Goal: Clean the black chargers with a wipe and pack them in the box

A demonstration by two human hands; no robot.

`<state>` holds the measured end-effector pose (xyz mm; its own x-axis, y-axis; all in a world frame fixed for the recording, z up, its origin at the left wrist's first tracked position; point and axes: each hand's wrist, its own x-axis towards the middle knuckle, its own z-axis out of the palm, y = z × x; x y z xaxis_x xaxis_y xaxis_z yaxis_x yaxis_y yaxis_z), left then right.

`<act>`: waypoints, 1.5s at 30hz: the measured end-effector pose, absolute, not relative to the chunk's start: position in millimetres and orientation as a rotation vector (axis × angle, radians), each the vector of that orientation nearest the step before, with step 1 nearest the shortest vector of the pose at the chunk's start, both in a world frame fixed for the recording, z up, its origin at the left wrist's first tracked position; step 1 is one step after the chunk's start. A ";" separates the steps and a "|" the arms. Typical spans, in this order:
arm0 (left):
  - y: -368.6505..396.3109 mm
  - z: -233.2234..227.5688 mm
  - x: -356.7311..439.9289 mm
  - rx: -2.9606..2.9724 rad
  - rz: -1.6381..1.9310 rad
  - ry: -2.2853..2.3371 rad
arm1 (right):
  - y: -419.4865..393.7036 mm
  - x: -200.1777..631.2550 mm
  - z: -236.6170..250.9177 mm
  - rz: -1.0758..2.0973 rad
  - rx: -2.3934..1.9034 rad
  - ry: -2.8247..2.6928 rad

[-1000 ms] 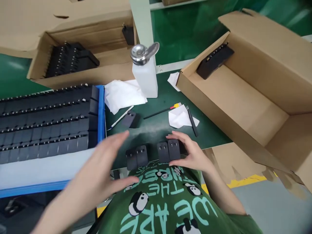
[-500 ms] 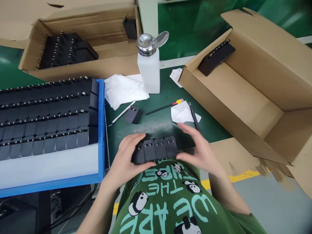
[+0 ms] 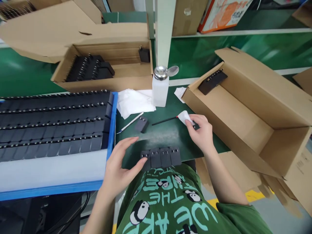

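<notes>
Your right hand [image 3: 201,131] pinches a white tissue [image 3: 184,117] between thumb and fingers; something dark shows beside these fingers, but I cannot tell if you hold it too. Your left hand [image 3: 123,164] is open, with its thumb over the leftmost of the row of four black plug blocks [image 3: 161,157]; whether the thumb touches, I cannot tell. The row lies at the near edge of the bench [image 3: 168,136], the blocks side by side, pins up. To handle this well, I would grip the tissue flat and firmly, so no loose corner catches on the pins, and let the left hand steady the row away from the edge. Please mind the thin black rod [image 3: 164,121], whose red end reaches to the tissue. Farther out, a single black block [image 3: 141,124] lies beside the pen-like tool [image 3: 130,123], and the white bottle [image 3: 160,91] stands behind them.
</notes>
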<state>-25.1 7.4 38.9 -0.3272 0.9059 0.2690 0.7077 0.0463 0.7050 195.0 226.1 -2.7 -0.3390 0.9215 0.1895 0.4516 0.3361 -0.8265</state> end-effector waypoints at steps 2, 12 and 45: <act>17.4 61.2 -38.1 1.754 1.065 2.082 | 236.5 193.6 7.9 1.040 -1.190 -1.762; 212.7 83.3 -91.9 1.948 0.886 1.914 | 256.3 151.5 40.0 1.696 -0.907 -1.328; 209.6 176.1 -40.4 2.661 0.395 2.447 | 263.8 113.1 96.4 2.066 -0.703 -0.657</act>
<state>-40.4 209.6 176.1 0.1265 0.8741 0.4690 0.9772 -0.0286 -0.2103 113.1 263.8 96.4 -0.4936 0.8352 -0.2426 -0.5418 -0.5135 -0.6654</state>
